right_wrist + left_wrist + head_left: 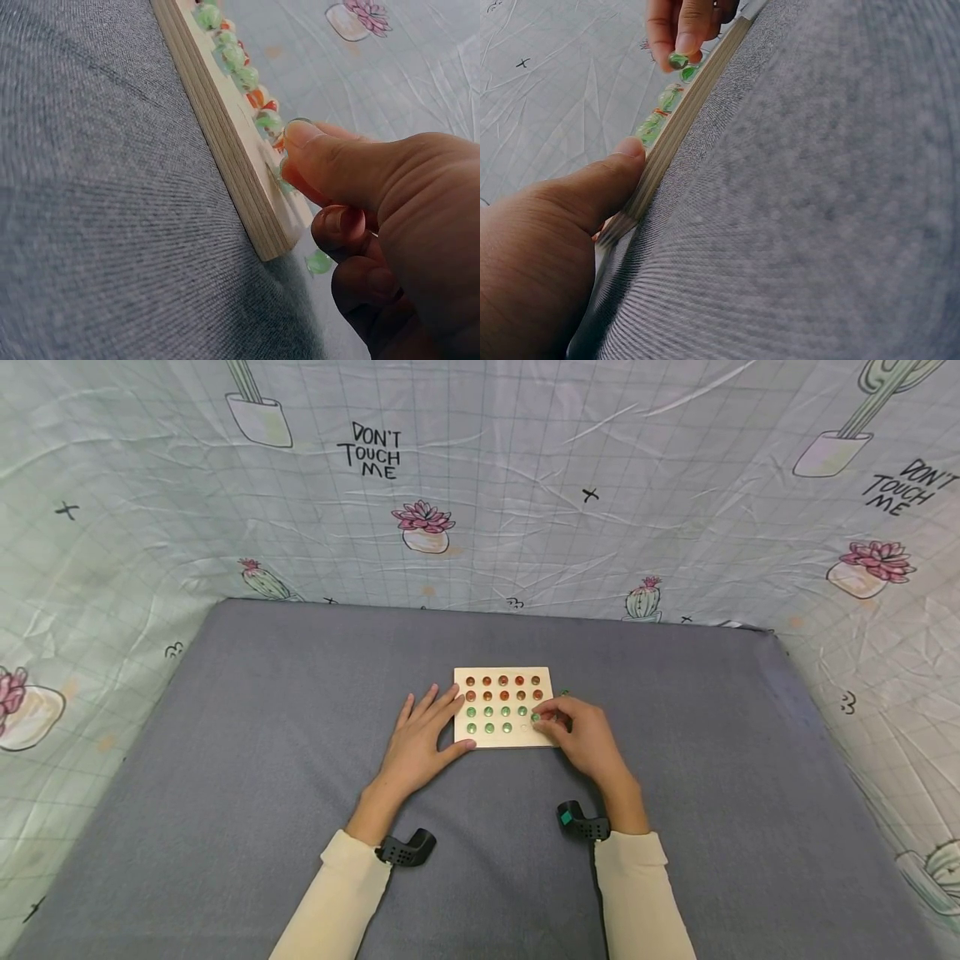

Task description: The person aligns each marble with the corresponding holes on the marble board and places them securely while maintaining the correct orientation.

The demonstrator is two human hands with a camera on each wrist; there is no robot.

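Observation:
A pale wooden board lies on the cloth, with rows of orange marbles at the back and green marbles at the front. My left hand rests over the board's left side, fingers spread, its thumb on the front corner. Thumb and fingertips of my right hand pinch a green marble just above the front right part of the board. A bare hollow shows in the front row. In the right wrist view the fingers mostly hide the pinched marble.
Another green marble lies on the cloth just past the board's right edge, close to my right hand. The grey tablecloth spreads all around. A patterned fabric wall stands behind and at both sides.

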